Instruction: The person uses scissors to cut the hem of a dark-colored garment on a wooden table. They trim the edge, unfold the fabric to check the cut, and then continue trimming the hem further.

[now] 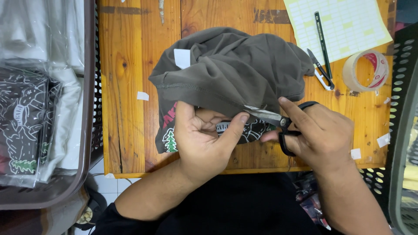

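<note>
Near the wooden table's (130, 87) front edge, the left hand (202, 139) pinches the hem of a crumpled grey-brown cotton T-shirt (230, 72). The right hand (320, 137) grips black-handled steel scissors (278, 119), blades closed at the fold; trimming looks underway, nothing visibly cut away.

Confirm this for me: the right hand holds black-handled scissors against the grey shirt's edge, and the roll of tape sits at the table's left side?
Not quite. In the head view the roll of tape sits at the table's right side. The rest stands: the right hand holds black-handled scissors against the grey shirt's edge.
</note>
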